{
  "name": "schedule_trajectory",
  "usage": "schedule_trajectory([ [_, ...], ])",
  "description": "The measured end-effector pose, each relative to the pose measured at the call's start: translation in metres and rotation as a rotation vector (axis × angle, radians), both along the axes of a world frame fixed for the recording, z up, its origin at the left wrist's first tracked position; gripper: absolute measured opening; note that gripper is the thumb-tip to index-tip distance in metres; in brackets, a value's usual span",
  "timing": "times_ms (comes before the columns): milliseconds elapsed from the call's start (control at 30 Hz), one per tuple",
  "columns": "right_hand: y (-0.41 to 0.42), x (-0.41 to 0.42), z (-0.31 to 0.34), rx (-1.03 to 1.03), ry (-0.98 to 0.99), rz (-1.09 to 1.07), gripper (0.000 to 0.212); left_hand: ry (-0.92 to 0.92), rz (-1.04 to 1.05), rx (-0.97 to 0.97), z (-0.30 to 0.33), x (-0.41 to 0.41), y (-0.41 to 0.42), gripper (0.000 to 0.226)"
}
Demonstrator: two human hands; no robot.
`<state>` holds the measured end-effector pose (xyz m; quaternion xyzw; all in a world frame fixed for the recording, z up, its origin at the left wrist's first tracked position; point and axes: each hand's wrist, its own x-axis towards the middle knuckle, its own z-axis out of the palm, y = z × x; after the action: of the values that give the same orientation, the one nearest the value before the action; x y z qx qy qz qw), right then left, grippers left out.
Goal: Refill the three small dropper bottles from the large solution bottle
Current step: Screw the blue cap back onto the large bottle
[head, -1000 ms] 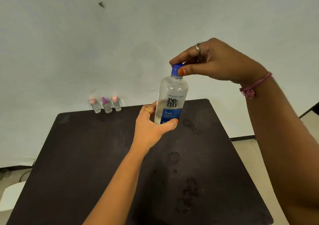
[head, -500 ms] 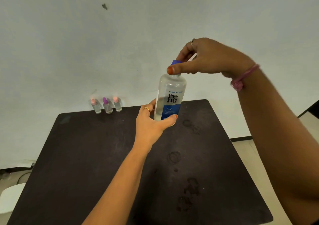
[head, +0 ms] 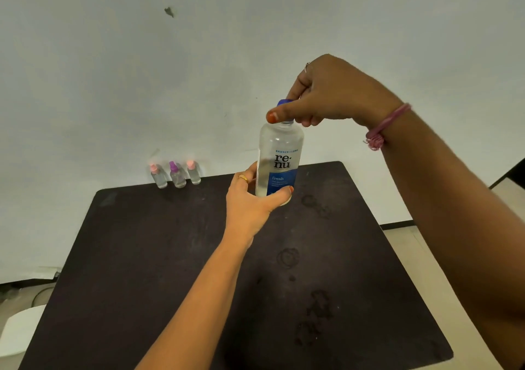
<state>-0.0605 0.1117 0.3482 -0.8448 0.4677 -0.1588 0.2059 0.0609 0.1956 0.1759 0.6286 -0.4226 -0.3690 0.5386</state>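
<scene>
Reaching forward, your left hand (head: pixel 250 210) wraps the clear plastic solution bottle (head: pixel 279 159) low down, while your right hand (head: pixel 326 97) arches above, fingers pinching its blue cap (head: pixel 284 103).

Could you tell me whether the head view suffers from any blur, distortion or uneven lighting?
Head view: wide-angle distortion splays the dark table's edges; the three small clear dropper bottles at the far edge look soft, while the large clear blue-labelled solution bottle's print reads sharply; the right hand on the blue cap is in shade, and the left hand is brighter.
</scene>
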Motion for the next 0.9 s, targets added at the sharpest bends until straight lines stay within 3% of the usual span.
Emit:
schedule_trajectory([
  [133, -0.006, -0.015, 0.016, 0.125, 0.104, 0.169, 0.054, 0.037, -0.033, -0.002, 0.003, 0.003, -0.001, 0.06],
  [233, -0.01, -0.017, 0.009, 0.095, 0.044, 0.29, 0.039, 0.043, -0.055, 0.007, 0.001, 0.005, -0.002, 0.065],
  [467, -0.007, -0.008, -0.005, -0.059, -0.017, 0.003, 0.034, 0.029, -0.022, 0.003, -0.005, 0.003, -0.006, 0.071],
  [600, -0.004, 0.006, -0.014, -0.187, -0.051, -0.133, 0.05, 0.028, -0.014, -0.019, 0.001, 0.002, -0.009, 0.067],
  [767, -0.01, -0.008, 0.002, 0.023, 0.047, -0.064, 0.066, 0.069, -0.055, -0.02, 0.005, 0.0, -0.009, 0.06],
  [833, -0.016, -0.018, 0.011, 0.127, 0.03, 0.043, 0.078, 0.087, -0.066, -0.021, 0.005, 0.001, -0.01, 0.059],
  [900, -0.02, -0.025, 0.016, 0.171, 0.027, 0.213, 0.071, 0.088, -0.086, -0.014, 0.004, 0.001, -0.012, 0.06],
])
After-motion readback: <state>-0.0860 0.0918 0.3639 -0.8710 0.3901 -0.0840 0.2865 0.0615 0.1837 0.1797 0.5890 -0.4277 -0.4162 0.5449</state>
